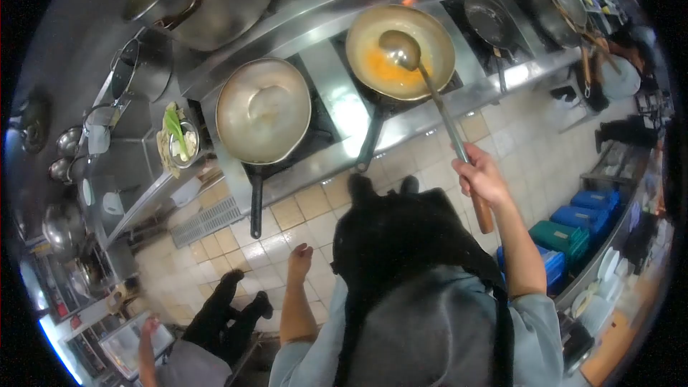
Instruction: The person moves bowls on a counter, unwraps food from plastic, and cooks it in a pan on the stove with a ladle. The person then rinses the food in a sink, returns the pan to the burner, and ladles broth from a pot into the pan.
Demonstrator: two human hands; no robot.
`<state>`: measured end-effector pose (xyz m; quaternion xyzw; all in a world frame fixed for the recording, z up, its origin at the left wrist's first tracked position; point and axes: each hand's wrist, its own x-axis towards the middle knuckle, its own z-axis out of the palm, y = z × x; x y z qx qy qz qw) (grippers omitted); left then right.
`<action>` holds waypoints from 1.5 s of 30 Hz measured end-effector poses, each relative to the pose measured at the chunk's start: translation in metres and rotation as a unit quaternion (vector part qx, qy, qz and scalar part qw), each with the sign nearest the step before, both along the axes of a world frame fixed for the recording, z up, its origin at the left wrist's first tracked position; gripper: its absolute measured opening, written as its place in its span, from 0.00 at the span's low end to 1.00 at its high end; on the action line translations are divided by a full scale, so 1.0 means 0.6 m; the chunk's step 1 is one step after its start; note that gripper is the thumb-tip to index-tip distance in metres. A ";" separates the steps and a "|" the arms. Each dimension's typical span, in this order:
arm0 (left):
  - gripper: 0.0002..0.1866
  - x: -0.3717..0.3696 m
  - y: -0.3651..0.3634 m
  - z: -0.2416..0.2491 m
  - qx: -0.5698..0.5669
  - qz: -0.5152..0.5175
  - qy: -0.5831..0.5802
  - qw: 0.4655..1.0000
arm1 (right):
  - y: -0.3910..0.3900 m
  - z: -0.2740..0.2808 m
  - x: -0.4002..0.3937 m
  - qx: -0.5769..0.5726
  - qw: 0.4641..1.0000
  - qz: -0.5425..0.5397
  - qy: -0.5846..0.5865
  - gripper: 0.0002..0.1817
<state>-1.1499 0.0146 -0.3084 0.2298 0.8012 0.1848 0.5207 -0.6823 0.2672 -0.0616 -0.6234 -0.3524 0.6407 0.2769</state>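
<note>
My right hand (481, 175) is closed around the long handle of a ladle (448, 118). The ladle's bowl (399, 50) rests inside a wide frying pan (438, 37) on the stove. Orange-yellow liquid (387, 68) lies around the bowl in that pan. My left hand (299, 261) hangs low beside my body with its fingers curled in, and nothing shows in it. Nearest to it is the black handle (256, 204) of a second, bare-looking pan (276, 118), but the hand does not touch it.
Large metal pots (236, 0) stand at the back. A small dark pan (489, 21) sits to the right. A bowl with green and white food (185, 145) stands at left. Blue bins (588, 215) line the right side. Behind me, at lower left, is another person (193, 358).
</note>
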 end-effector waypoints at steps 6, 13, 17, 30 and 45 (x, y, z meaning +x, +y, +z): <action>0.22 -0.040 -0.032 -0.066 0.028 -0.152 0.105 0.982 | 0.021 -0.058 -0.018 0.039 0.988 0.010 -0.152 0.34; 0.25 -0.017 -0.012 -0.020 0.020 -0.077 0.115 0.990 | 0.021 -0.021 -0.037 0.051 0.998 -0.021 -0.034 0.13; 0.21 -0.012 -0.011 -0.012 0.016 -0.149 0.088 0.985 | 0.007 -0.002 -0.031 -0.021 0.995 -0.082 0.058 0.22; 0.20 0.134 0.275 0.362 0.124 -0.264 -0.103 0.951 | 0.023 -0.022 -0.100 -0.064 0.967 -0.113 0.217 0.23; 0.17 0.386 0.412 0.469 -0.133 -0.255 -0.439 0.851 | 0.085 -0.075 -0.124 0.038 0.969 -0.133 0.206 0.21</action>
